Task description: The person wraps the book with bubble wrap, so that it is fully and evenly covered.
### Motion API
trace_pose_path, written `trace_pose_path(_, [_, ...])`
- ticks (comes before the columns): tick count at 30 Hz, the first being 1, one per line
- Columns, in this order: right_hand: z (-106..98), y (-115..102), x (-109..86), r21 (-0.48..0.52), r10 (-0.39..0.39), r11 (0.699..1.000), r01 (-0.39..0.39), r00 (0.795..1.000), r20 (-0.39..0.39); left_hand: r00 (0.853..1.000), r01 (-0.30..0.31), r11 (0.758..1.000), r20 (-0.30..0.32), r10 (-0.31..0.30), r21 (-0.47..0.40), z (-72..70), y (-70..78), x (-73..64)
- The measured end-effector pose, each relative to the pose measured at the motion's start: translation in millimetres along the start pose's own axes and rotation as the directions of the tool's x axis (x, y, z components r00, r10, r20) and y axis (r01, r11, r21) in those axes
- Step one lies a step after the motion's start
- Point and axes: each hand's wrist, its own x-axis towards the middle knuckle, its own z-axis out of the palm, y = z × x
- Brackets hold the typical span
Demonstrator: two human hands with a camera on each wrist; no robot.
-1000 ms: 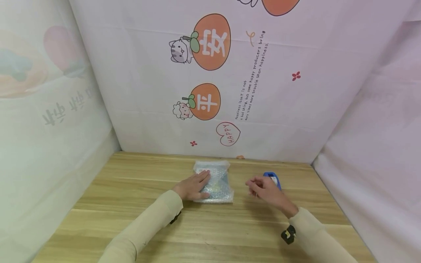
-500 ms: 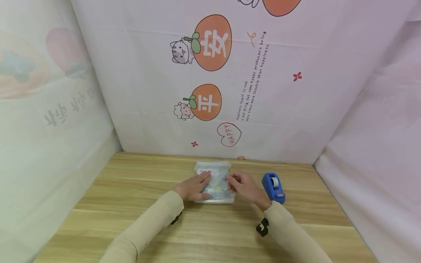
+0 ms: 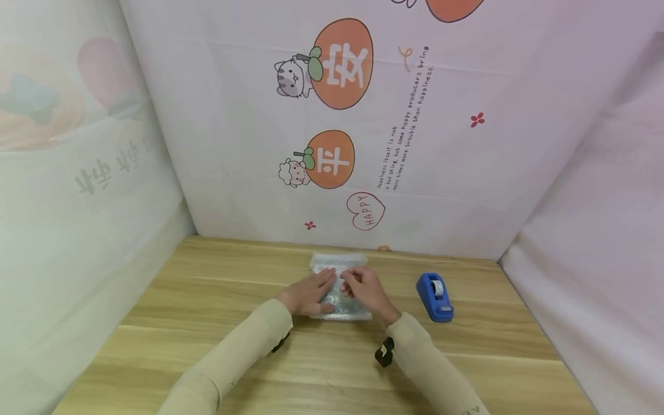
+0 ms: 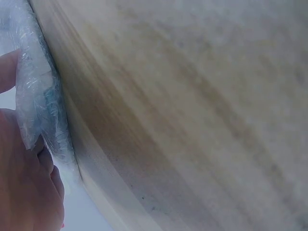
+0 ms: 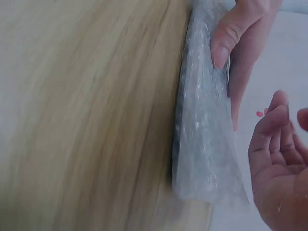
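Observation:
A flat packet in clear bubble wrap (image 3: pixel 343 307) lies on the wooden table in the head view. My left hand (image 3: pixel 308 294) rests across its left side, fingers extended and thumb near the lower edge. Over the packet's right half hovers my right hand (image 3: pixel 367 293), its fingers curled and the thumb near the index finger. In the right wrist view the left thumb (image 5: pixel 221 55) presses on the bubble wrap, while the right hand (image 5: pixel 279 166) is beside it, apart from the wrap. I cannot tell whether anything thin is between the right fingertips.
A blue tape dispenser (image 3: pixel 436 300) with a roll of tape stands to the right of the packet. White printed cloth (image 3: pixel 259 190) hangs behind the table and at both sides. Each wrist carries a small black device (image 3: pixel 385 351).
My right hand has moved left from beside the tape dispenser to over the packet, uncovering the dispenser. My left hand has stayed on the bubble wrap. The view has shifted slightly.

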Motion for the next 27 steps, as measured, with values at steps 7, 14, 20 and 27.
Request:
trace_pose_path(7, [4.0,2.8,4.2,0.02,0.115,0.993,-0.115,0.993,-0.032,1.0,0.0,1.0,0.007,0.0,0.007,-0.5,0.2,-0.5])
trace_pose_path(14, [3.0,3.7,4.9,0.045,0.195,0.98,-0.195,0.981,-0.009,1.0,-0.013,1.0,-0.004,0.013,-0.017,0.0,-1.4,1.5])
trace_pose_path(20, [3.9,1.9,3.6,0.054,0.244,0.968,-0.245,0.97,0.012,1.0,-0.018,1.0,-0.009,0.018,-0.01,-0.4,-1.0,2.2])
trace_pose_path(27, [5.1,1.1,2.9,0.048,0.278,0.959,-0.279,0.96,0.027,1.0,-0.005,1.0,-0.003,0.005,-0.014,3.0,-2.6,2.5])
